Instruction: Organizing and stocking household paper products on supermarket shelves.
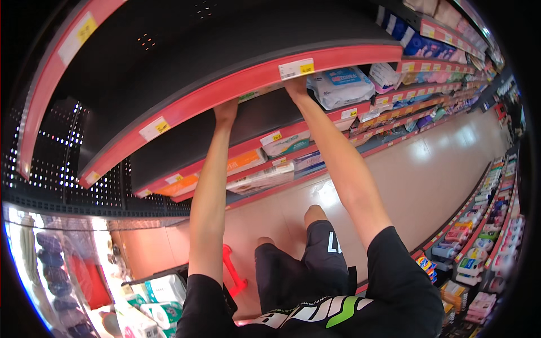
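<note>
Both my arms reach into a black store shelf, beneath the red front edge (236,86) of the shelf above. My left hand (227,111) shows only its wrist and back; the fingers are hidden under that edge. My right hand (297,87) also goes in under the edge, fingers hidden. Between the two hands, a strip of a green and pale package (253,94) shows; whether either hand grips it is hidden. A white and blue pack of wet wipes (341,86) lies just right of my right hand. Bare black shelf surface (266,112) lies between my wrists.
Lower shelves hold orange tissue packs (245,162) and a white-green pack (287,144). Toilet-paper packs (162,312) and a red plastic object (233,270) stand at lower left. Across the aisle floor (414,169), a shelf carries bottles (471,266). Perforated black panels (63,139) back the shelving.
</note>
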Available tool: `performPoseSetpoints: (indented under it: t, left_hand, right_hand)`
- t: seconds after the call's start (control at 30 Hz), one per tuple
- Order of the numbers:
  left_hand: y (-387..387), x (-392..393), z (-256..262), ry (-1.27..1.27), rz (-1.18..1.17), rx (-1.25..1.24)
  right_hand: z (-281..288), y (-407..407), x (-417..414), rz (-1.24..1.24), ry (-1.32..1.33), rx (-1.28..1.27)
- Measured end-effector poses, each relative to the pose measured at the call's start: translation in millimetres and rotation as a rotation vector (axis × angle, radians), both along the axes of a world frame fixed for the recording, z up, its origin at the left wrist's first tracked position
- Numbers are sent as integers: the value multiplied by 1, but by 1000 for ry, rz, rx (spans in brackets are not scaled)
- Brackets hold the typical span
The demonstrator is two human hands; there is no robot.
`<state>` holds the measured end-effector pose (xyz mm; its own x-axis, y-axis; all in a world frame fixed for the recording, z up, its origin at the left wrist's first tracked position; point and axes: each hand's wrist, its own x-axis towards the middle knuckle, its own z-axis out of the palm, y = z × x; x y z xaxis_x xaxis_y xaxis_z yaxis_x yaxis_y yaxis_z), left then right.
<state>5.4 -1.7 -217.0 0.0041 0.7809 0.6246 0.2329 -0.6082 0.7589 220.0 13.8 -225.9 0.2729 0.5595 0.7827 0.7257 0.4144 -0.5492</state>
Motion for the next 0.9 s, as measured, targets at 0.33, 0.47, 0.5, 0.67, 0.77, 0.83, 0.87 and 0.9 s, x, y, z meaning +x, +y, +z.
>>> performPoseSetpoints:
  t: [0.33,0.47,0.5,0.67,0.77,0.83,0.87,0.9]
  left_hand:
    - [-180,-24,20,-447,324,-376]
    - [-343,-49,30,-425,162,-600]
    - [-384,-65,41,-443,186,-717]
    - [-548,-158,97,-463,525,-879]
    - [-615,-225,119,-520,835,-685]
    - [-657,-264,142,-612,982,-551]
    - [-675,-282,155,-600,1077,-526]
    - [-689,-301,164,-584,1166,-499]
  right_hand:
    - [38,-157,-67,466,582,-347]
    - [1,-258,-97,728,484,-802]
    - [5,-281,-119,800,419,-825]
    - [37,-379,-256,1170,108,-1131]
    - [62,-424,-337,1403,68,-1216]
    - [82,-449,-384,1484,-71,-1131]
    - [93,-458,-405,1492,-144,-1062]
    - [98,-464,-428,1502,-157,-999]
